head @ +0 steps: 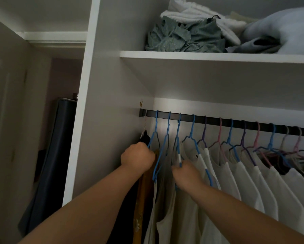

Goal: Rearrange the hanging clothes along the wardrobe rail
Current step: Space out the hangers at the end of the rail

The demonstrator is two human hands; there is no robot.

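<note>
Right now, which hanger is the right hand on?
The third blue hanger from the rail's left end; the right hand grips its white-wrapped arm, others untouched by it.

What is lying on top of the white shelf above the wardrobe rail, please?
On the shelf lie a crumpled green garment, white folded fabric and pale blue bedding. Anything behind this pile is hidden.

There is one black rail [218, 121] and one white shelf [200, 56]. Two hands reach in, a left hand [138, 156] and a right hand [186, 174]. About fourteen hangers show on the rail: seven blue, three pink, two purple, and a few pale ones I cannot count well.
</note>
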